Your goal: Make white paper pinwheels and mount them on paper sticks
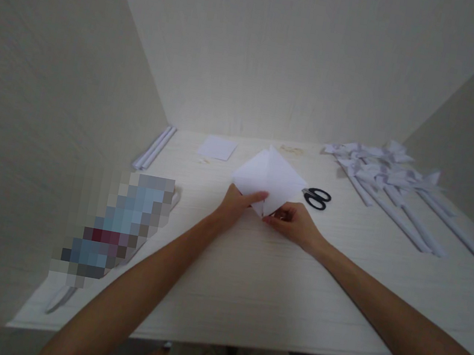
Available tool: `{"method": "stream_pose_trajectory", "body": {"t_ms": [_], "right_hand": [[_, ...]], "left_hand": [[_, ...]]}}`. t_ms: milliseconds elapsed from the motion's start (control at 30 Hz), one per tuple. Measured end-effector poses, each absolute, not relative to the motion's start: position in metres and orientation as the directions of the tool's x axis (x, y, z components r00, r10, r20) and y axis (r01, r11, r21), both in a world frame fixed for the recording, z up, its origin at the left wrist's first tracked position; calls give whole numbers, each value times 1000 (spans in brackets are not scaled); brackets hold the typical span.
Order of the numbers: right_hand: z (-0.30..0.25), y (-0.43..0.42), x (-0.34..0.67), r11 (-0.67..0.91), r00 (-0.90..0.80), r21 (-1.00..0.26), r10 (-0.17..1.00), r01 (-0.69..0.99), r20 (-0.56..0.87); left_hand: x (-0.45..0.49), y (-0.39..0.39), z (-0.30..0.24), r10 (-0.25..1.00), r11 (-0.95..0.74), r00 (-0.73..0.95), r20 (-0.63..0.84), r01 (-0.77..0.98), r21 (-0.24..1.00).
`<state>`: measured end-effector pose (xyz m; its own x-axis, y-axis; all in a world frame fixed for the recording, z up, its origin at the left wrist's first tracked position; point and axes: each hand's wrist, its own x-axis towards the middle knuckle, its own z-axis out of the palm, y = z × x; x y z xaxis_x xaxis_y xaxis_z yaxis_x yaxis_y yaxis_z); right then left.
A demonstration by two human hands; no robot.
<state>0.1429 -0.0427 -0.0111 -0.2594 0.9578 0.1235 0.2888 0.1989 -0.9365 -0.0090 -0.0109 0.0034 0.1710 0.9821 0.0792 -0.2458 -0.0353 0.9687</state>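
Note:
A white square of paper (pixel 269 174) with a crease down its middle is held up over the table, one corner toward me. My left hand (pixel 237 203) grips its lower left side, thumb on top and fingers beneath. With fingertips pinched together, my right hand (pixel 291 221) is at the corner closest to me. A short dark line shows at that corner, and I cannot make out whether it is a slit or a thin object. Just right of the paper lies a pair of black-handled scissors (pixel 316 198).
Several paper pinwheels (pixel 385 170) on rolled paper sticks lie at the right. A flat white paper square (pixel 218 148) is at the back, and rolled paper sticks (pixel 155 148) rest by the left wall. A pixelated object (pixel 123 225) lies at the left.

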Motion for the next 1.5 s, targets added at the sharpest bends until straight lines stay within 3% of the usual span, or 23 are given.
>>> {"method": "stream_pose_trajectory", "body": {"t_ms": [300,767,1167,1367,1500], "right_hand": [[-7,-45,141,161,-214,-957,971,242,109],[-4,-48,140,123,-176,-937,982,326,68],[-1,-47,138,173,-200,-931,973,322,112],[-4,-44,139,177,-217,-905,971,388,97],[-7,-43,139,195,-217,-910,969,366,120]], "left_hand": [[-9,-11,5,976,-87,179,123,-199,976],[-10,-11,6,979,-84,170,112,-161,983],[-10,-15,8,969,-82,217,115,-157,984],[-10,-10,5,994,27,109,11,-336,941],[-13,-5,7,1000,-3,-10,-2,-456,890]]}}
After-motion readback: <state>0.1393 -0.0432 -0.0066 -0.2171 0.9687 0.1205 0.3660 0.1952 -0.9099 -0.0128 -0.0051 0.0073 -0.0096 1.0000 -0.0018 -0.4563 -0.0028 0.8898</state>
